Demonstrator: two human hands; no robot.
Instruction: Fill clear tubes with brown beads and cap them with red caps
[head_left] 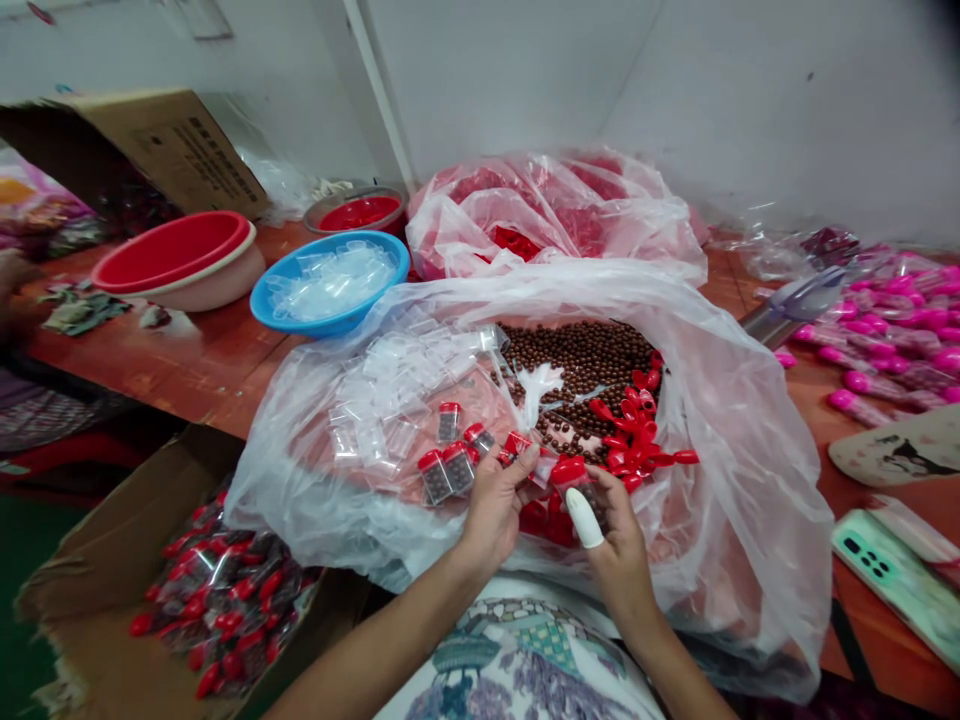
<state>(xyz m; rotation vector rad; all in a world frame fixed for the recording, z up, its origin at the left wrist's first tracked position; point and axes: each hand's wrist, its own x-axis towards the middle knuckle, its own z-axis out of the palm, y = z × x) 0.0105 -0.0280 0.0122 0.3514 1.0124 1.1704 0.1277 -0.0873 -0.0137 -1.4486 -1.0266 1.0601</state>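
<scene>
1. Left hand (495, 505): reached into the open mouth of the large clear bag (720, 430), fingers bent and drawn together, tips against a small clear piece just beside the held vial. Whether it truly gripped that piece could not be told.
2. Right hand (621, 548): clamped on a red-capped vial (571, 478), held upright just above the bag's contents. The thumb wore a white finger cot (583, 520).
3. Brown beads (585, 358): a loose heap inside the large clear bag, beyond both hands.
4. Loose red caps (637, 435): a pile on the beads, just right of the held vial.
5. Filled capped vials (446, 470): several lying inside the bag, just left of the left hand.
6. Empty clear vials (390, 400): a spread inside the bag, further left.
7. Second clear bag (555, 215): behind the first, holding red pieces.
8. Blue bowl (262, 305): on the table (187, 365), left of the bags, holding clear vials.
9. Red basin (172, 250): left of the blue bowl.
10. Cardboard box (112, 560): below the table edge at lower left, holding packed red-capped items.
11. Pink items (900, 330): many, on the table at far right.
12. Phone (892, 580): flat on the table at lower right.
</scene>
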